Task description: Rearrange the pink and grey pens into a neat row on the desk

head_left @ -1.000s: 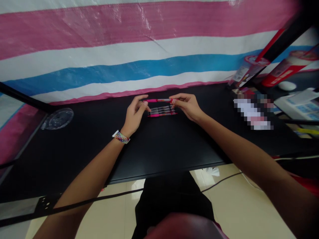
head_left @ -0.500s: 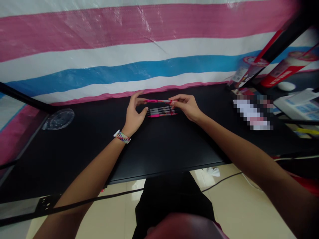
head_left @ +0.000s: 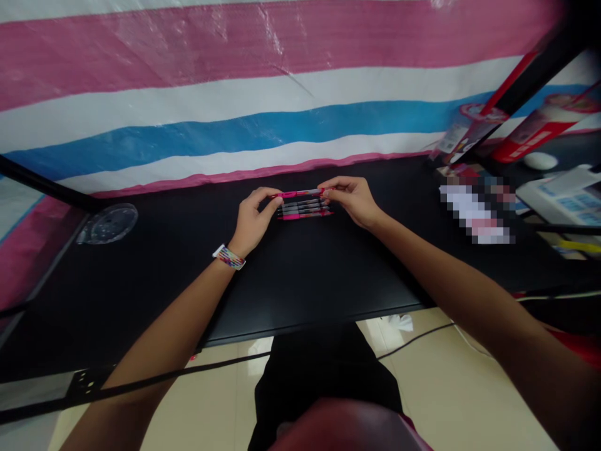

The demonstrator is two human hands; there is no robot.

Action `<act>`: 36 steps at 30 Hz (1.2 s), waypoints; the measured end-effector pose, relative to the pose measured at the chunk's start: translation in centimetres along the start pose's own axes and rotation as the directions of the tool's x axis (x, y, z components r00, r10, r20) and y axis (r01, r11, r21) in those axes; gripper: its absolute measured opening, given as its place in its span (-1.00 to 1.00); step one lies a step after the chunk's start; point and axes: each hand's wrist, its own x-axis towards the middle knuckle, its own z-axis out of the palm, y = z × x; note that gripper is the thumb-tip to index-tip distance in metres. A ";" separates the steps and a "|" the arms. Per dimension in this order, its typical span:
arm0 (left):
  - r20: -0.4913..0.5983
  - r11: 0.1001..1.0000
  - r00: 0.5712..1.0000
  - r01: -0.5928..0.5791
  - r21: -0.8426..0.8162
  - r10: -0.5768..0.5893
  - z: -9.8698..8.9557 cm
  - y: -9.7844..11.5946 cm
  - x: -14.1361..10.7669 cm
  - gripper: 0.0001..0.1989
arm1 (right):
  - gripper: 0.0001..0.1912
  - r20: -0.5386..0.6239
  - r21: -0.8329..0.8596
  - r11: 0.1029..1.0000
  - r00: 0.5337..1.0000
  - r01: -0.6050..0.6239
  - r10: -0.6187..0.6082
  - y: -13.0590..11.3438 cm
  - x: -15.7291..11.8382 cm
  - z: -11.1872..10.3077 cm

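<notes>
A pink pen (head_left: 304,193) lies crosswise between my two hands, just beyond a row of other pens. My left hand (head_left: 255,216) pinches its left end between thumb and fingers. At the other end, the thumb and fingers of my right hand (head_left: 352,199) close on the pen. Several dark grey pens (head_left: 303,207) lie side by side on the black table (head_left: 300,269), below the held one. Nearest to me in that row is another pink pen (head_left: 305,216). A multicoloured woven band circles my left wrist.
A clear plastic lid (head_left: 110,223) lies at the left. Two drink cups with red straws, one a red cup (head_left: 535,134), stand at the back right near a white mouse (head_left: 539,161). A striped sheet (head_left: 263,125) hangs behind the table.
My left thumb and fingers have closed on the left end of the pink pen; they were spread apart before. My right hand keeps its hold in nearly the same place.
</notes>
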 end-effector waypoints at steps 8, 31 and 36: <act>-0.034 0.999 0.999 -0.031 0.028 0.032 0.1 0.4 -0.1 -0.85 | -0.82 -0.022 0.121 0.992 0.999 -0.043 0.046 -0.4 -0.1 0.4; -0.132 0.974 0.989 0.035 -0.222 -0.066 0.7 1.0 -0.3 -0.69 | -0.57 0.411 0.575 0.654 0.865 -0.491 0.288 -3.0 -1.1 1.7; -0.144 0.973 0.988 0.026 -0.228 -0.060 0.9 1.2 -0.3 -0.68 | -0.57 0.363 0.507 0.760 0.900 -0.406 0.239 -2.9 -1.2 1.7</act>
